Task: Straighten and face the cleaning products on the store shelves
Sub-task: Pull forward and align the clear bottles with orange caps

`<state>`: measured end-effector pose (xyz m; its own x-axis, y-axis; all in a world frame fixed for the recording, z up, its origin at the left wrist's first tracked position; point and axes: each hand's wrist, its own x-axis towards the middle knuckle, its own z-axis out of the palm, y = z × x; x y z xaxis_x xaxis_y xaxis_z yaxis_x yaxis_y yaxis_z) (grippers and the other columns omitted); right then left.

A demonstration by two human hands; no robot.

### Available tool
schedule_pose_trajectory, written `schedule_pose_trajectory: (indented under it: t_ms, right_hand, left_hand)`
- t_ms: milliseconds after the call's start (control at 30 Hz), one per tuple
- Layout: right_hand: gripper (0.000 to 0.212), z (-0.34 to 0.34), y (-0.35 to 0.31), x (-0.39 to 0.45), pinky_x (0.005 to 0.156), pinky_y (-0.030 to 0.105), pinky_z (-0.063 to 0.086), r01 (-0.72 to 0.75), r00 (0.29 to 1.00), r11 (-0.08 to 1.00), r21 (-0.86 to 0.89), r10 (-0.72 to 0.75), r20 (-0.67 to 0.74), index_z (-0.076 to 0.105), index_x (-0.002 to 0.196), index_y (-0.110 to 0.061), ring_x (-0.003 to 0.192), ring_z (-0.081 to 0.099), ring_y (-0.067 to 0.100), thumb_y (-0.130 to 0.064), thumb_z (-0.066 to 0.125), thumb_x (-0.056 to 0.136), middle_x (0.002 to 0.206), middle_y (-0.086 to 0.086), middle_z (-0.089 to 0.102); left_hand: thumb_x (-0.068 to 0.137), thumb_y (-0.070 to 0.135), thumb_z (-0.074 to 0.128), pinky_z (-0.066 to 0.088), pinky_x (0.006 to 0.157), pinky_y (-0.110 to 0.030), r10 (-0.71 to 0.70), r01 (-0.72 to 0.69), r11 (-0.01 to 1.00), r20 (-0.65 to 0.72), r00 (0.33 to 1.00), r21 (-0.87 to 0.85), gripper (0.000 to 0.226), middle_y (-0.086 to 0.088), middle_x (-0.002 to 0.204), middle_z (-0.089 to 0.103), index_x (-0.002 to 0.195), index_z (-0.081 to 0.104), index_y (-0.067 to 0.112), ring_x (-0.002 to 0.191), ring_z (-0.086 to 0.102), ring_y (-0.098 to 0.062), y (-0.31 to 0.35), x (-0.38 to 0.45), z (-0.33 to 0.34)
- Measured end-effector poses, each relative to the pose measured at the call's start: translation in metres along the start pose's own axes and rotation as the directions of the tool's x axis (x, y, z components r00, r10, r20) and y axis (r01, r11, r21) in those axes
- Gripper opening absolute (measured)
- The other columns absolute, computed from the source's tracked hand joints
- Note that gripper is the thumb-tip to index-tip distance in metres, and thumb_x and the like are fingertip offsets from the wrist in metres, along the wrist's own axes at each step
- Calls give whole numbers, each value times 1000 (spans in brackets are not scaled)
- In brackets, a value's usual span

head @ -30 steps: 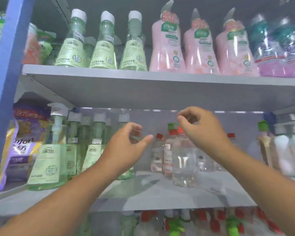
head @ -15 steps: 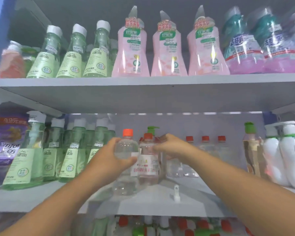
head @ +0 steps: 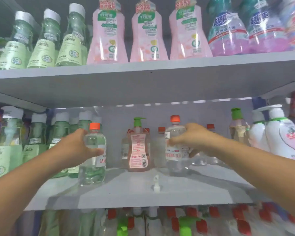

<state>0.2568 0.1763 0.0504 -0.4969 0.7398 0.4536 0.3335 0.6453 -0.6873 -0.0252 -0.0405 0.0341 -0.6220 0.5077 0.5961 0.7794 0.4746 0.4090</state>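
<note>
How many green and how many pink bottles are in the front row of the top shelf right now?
Green bottles, white caps: 3
Pink bottles: 3
Total: 6

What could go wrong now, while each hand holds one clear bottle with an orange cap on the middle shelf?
1. The left hand grips its clear bottle near the shelf front; it might tip off.
2. The small white cap piece lies loose on the middle shelf and could be knocked off.
3. The right hand could bump the pink pump bottle.
</note>
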Motion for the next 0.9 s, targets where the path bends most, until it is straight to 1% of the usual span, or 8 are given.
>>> schedule_pose_trajectory:
  t_ms: [267, 367, 433, 533, 633, 700, 800, 900]
  right_hand:
    - [48, -49, 65, -6, 65, 40, 66, -138, 969, 965, -223, 85, -233, 54, 109, -21, 82, 68, 17, -43, 85, 79, 88, -6, 61]
    - [68, -48, 77, -5, 65, 30, 51, -130, 969, 931, -341, 46, -243, 53, 139, -21, 91, 68, 13, -57, 75, 87, 102, -10, 67]
    - [84, -51, 83, -3, 76, 32, 46, -139, 970, 883, -449, 29, -243, 42, 153, -20, 110, 66, 23, -69, 64, 88, 127, 1, 69]
    - [66, -82, 91, 2, 79, 34, 54, -100, 887, 920, -380, -91, -453, 63, 133, -12, 90, 70, 26, -64, 60, 93, 114, 9, 74]
    - [32, -114, 92, -3, 75, 33, 49, -69, 743, 938, -341, -180, -645, 69, 114, -10, 86, 65, 27, -36, 63, 98, 100, 9, 71]
    - [33, -118, 95, -4, 72, 34, 43, -122, 704, 910, -396, -202, -681, 64, 117, -8, 88, 61, 30, -34, 65, 96, 105, 10, 64]
    - [49, -109, 102, 2, 72, 36, 45, -252, 781, 854, -456, -99, -617, 53, 125, -7, 100, 64, 37, -43, 67, 95, 120, 16, 62]
    - [56, -98, 105, 11, 67, 35, 41, -376, 803, 746, -550, -34, -595, 47, 125, -8, 102, 66, 36, -51, 65, 95, 116, 15, 64]
  left_hand:
    - [72, 61, 83, 43, 67, -30, 25, -35, 995, 104, 994, 99, 90, 1, 117, 64, 143, 46, 20, 87, 58, -17, 27, 50, 36]
    - [76, 59, 81, 46, 65, -28, -1, -28, 975, 131, 991, 221, 76, 3, 99, 60, 133, 55, 16, 83, 61, -17, 44, 57, 37]
    - [76, 57, 81, 54, 80, -36, 71, -66, 983, -20, 997, 172, 76, -7, 113, 55, 132, 54, 13, 97, 61, -26, 57, 62, 42]
    - [81, 53, 80, 55, 86, -38, 248, -265, 964, -270, 930, -26, 75, -11, 128, 58, 138, 54, 12, 108, 61, -29, 86, 67, 56]
    - [83, 57, 77, 49, 65, -30, 177, -180, 976, -36, 984, -119, 75, -6, 120, 59, 138, 46, 16, 85, 60, -19, 119, 69, 69]
    - [83, 60, 73, 43, 56, -28, 136, -132, 990, 64, 989, -57, 60, -3, 100, 61, 111, 51, 13, 72, 55, -12, 129, 71, 82]
    - [78, 71, 68, 55, 71, -33, 114, -114, 993, 70, 991, 1, 62, -7, 102, 59, 103, 59, 15, 83, 62, -21, 130, 74, 95]
    - [73, 64, 79, 57, 75, -37, 102, -85, 980, 88, 991, -177, 62, -5, 106, 58, 111, 55, 21, 85, 63, -21, 122, 72, 98]
